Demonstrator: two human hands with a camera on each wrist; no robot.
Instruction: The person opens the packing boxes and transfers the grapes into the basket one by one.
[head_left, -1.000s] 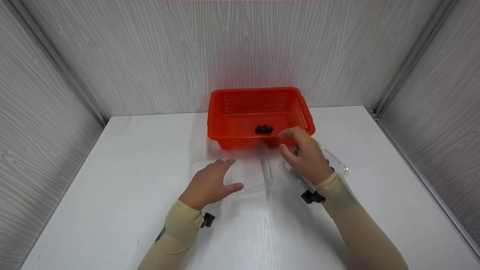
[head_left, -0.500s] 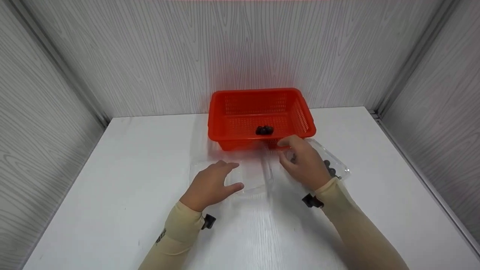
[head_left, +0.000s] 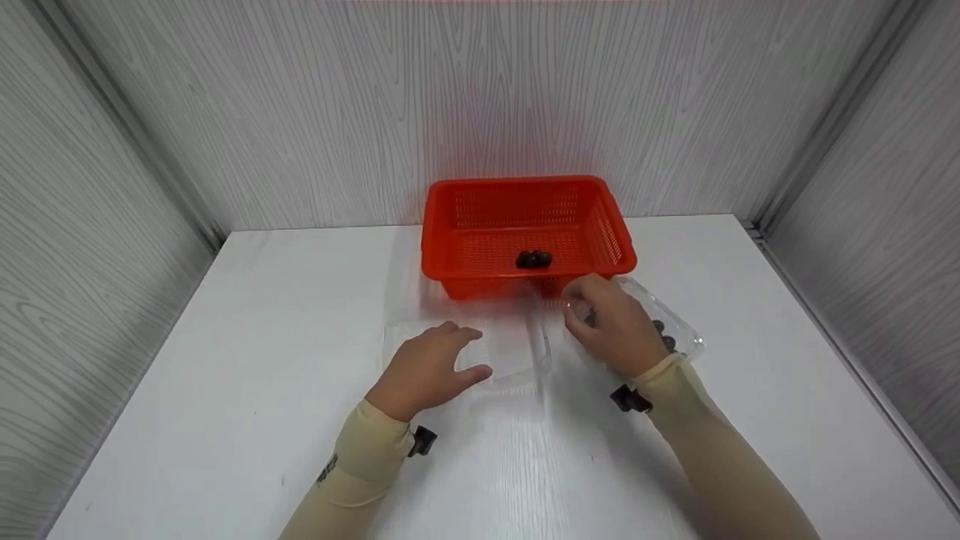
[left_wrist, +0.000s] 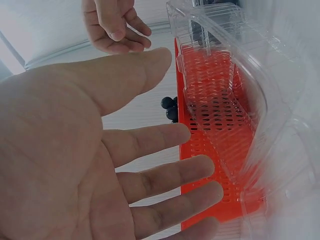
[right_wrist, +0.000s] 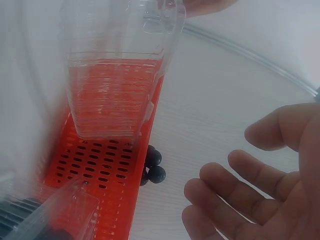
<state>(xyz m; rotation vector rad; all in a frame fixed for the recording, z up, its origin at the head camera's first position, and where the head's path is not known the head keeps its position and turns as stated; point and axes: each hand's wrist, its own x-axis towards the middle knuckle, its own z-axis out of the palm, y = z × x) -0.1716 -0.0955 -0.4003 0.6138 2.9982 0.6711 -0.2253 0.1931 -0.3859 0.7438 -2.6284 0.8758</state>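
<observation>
In the head view my left hand [head_left: 424, 371] is held over a clear plastic box [head_left: 514, 356], thumb and fingers apart with nothing between them. Whether it touches the box cannot be told. My right hand [head_left: 615, 326] hovers at the near right corner of the red basket [head_left: 517, 206], above a second clear plastic tray [head_left: 679, 330] with several dark round fruits [head_left: 667, 343] in it. Its fingers curve loosely; the right wrist view shows nothing held by the right hand [right_wrist: 250, 195]. More dark round fruits [head_left: 534, 259] lie in the basket, bunched near its front wall.
The white table [head_left: 225, 420] carries the basket near the back wall [head_left: 322, 112]. Side panels [head_left: 90, 150] close in the left and right. In the left wrist view the clear plastic [left_wrist: 260, 95] partly overlaps the basket [left_wrist: 215, 207].
My right hand has drawn slightly down from the basket's rim, uncovering more of the tray and its dark fruits. The left hand has barely moved.
</observation>
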